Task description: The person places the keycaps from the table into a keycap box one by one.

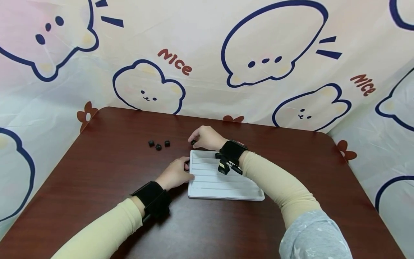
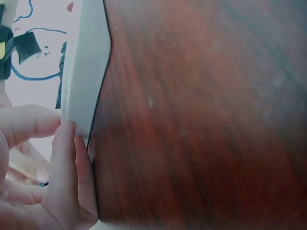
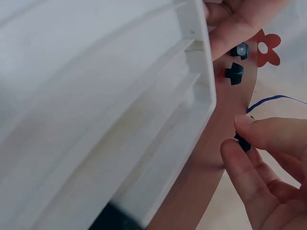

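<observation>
A white ridged tray [image 1: 210, 183] lies on the table, its long rows running left to right. My left hand [image 1: 176, 173] grips the tray's left edge; in the left wrist view the thumb and fingers pinch its rim. Beyond the tray's far left corner, my right hand [image 1: 208, 138] pinches a small black keycap [image 3: 243, 142] between thumb and forefinger, just above the table. More black keycaps [image 2: 61, 76] stand in a row in the tray, mostly hidden behind my right wrist in the head view. Several loose keycaps [image 1: 158, 147] lie left of the tray.
The dark brown wooden table [image 1: 97, 172] reaches to a patterned cloth [image 1: 207, 86] hanging behind and at both sides. Black wrist straps with cameras sit on both forearms, the right one [image 1: 231, 156] hanging over the tray.
</observation>
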{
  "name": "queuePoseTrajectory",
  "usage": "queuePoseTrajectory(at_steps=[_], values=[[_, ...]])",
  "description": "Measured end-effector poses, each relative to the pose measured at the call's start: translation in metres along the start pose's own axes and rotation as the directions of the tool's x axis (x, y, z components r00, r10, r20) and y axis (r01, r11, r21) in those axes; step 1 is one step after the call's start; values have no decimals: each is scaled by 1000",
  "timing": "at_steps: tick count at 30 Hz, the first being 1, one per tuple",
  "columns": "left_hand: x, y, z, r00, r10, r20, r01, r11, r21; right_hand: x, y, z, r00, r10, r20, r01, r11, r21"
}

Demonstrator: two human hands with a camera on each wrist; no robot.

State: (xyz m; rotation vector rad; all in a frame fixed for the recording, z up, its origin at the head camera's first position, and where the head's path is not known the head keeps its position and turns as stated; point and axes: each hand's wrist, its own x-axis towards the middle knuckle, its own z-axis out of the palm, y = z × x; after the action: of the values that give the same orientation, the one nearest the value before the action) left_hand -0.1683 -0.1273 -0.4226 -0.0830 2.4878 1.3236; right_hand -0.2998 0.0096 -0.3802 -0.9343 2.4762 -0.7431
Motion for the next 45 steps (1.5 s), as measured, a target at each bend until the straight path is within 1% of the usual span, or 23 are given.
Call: queuePoseTrajectory(at_steps=[5,10,13,18,24,29,37,45], values=[[-1,1,-3,1000,3,0,-3,1000,-4,-13,8,-5,1000,-9,-5,9,1000,-5],[-1,0,-5,1000,-2,3,2,1000,-19,-22,14,-9,999,-33,2,33,999,-21],[-1,-1,-6,1000,-1,8,1,1000,-30,-27,16,-10,1000,-31,5,31,999,-24],[-1,-2,-7,1000,0,16,1,999,-34,-34,20,-10,1000,-20,4,21,998,-53],[-2,-5,-6,1000,-8,18,8,1000,-23,-42,25,-7,1000,-27,-12,27,998,-51],[-5,-8,-5,1000,-3,29,4,999,-37,-48,28,-3,1000,1,-27,-2,999,-48],[-5,-6,-3,999,9,41,-6,998,-66,-55,29,-4,999,-9,-44,6,996,-84],[-2,-2,-2,999,13,48,-11,999,-44,-59,30,-6,998,-20,-58,14,995,-102]])
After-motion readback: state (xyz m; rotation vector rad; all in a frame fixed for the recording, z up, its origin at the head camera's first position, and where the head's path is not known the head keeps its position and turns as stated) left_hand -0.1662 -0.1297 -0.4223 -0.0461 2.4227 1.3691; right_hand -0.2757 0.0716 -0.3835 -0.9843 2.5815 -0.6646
